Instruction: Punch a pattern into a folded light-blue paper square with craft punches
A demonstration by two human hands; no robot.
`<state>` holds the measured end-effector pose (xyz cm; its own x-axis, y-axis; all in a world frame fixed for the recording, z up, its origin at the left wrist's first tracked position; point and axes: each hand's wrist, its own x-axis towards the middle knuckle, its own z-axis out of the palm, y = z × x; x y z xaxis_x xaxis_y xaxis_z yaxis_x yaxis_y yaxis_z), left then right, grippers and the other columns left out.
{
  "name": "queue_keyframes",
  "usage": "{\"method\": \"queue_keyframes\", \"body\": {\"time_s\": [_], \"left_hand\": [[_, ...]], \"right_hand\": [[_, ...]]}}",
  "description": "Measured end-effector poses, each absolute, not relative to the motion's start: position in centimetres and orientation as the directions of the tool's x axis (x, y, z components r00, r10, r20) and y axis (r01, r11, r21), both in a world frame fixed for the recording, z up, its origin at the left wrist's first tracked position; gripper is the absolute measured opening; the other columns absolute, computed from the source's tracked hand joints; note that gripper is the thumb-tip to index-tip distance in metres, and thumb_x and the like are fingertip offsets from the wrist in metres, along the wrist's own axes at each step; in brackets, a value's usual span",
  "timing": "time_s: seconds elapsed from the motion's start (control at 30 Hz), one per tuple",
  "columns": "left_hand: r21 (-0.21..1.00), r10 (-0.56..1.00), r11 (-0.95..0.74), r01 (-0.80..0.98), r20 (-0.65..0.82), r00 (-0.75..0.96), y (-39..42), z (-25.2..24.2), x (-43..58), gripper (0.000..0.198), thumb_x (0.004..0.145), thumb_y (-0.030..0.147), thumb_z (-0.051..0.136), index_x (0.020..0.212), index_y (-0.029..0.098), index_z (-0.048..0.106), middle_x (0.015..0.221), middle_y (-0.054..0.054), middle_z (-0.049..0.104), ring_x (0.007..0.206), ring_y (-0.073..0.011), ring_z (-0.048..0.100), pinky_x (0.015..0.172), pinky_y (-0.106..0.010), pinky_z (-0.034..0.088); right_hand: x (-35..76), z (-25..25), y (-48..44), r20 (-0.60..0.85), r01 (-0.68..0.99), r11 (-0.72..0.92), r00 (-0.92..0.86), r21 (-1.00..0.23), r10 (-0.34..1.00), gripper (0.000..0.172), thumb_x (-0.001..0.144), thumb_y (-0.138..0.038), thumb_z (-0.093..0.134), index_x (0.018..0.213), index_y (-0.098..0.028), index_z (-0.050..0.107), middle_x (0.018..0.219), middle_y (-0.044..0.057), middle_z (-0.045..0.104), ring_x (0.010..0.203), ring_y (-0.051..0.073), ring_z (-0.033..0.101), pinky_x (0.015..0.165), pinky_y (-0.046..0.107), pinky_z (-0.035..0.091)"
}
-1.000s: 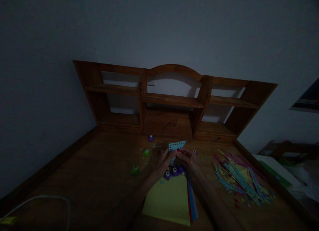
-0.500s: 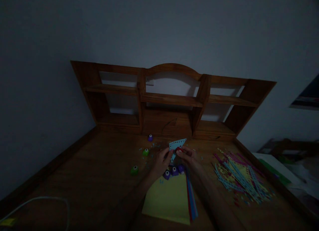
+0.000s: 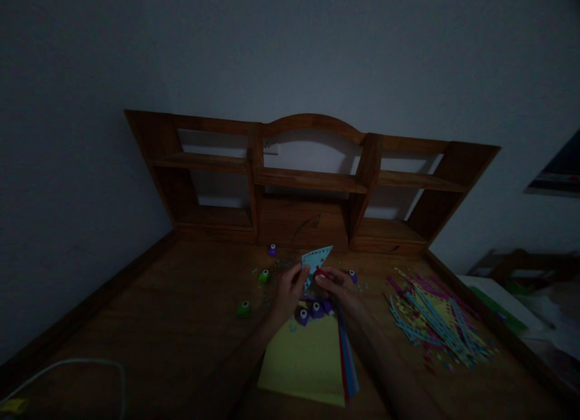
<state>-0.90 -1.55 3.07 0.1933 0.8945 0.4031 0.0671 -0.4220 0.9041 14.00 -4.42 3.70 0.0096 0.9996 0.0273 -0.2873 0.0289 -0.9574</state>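
My left hand [image 3: 289,290] is closed on a light blue piece of paper [image 3: 316,258] with rows of small punched holes along its edges. A small red craft punch [image 3: 319,274] sits in my right hand [image 3: 343,290], its fingers wrapped round it at the paper's right edge. Just below my hands, several purple craft punches [image 3: 316,310] stand at the top of a stack of coloured paper with a yellow sheet [image 3: 304,361] uppermost. Tiny blue paper bits lie scattered around them.
Two green punches [image 3: 243,309] stand on the left, with a purple punch [image 3: 272,249] farther back and another purple punch [image 3: 352,276] beyond my right hand. Punched paper strips [image 3: 437,317] are heaped at right. A wooden shelf [image 3: 312,181] backs the desk; a white cable [image 3: 86,361] lies front left.
Both hands, with the blue paper and the red punch, have shifted slightly left. The paper has tilted a little, and the purple punch beyond my right hand now shows more.
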Motion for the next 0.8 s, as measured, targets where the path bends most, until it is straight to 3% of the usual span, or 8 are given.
{"method": "queue_keyframes", "body": {"time_s": [0.3,0.67,0.8], "left_hand": [[0.910,0.898,-0.412,0.052,0.396,0.190,-1.32,2.98,-0.89,0.034,0.091,0.043,0.045,0.073,0.015,0.051,0.069,0.001,0.046,0.068,-0.0122,0.043,0.063,-0.022,0.034],[0.858,0.871,-0.476,0.190,0.431,0.236,-1.88,3.76,-1.27,0.034,0.095,0.040,0.036,0.079,0.017,0.054,0.077,-0.002,0.056,0.072,-0.0145,0.050,0.070,-0.025,0.035],[0.835,0.862,-0.499,0.231,0.451,0.233,-1.67,3.57,-1.45,0.030,0.096,0.038,0.035,0.080,0.018,0.051,0.073,0.000,0.051,0.069,-0.0136,0.048,0.067,-0.025,0.034]], "right_hand": [[13.32,3.86,-4.48,0.036,-0.274,0.038,0.013,-0.961,0.999,0.033,0.060,-0.034,0.082,0.085,-0.017,0.069,0.066,-0.001,0.058,0.053,0.008,0.045,0.050,0.021,0.033],[13.74,3.49,-4.41,0.037,-0.305,0.053,0.056,-0.951,0.998,0.035,0.062,-0.033,0.081,0.090,-0.019,0.067,0.075,0.001,0.062,0.059,0.010,0.048,0.053,0.022,0.036],[13.87,3.74,-4.44,0.021,-0.307,0.035,0.049,-0.951,0.999,0.033,0.062,-0.033,0.081,0.088,-0.019,0.067,0.071,0.000,0.061,0.056,0.009,0.047,0.051,0.022,0.033]]}}
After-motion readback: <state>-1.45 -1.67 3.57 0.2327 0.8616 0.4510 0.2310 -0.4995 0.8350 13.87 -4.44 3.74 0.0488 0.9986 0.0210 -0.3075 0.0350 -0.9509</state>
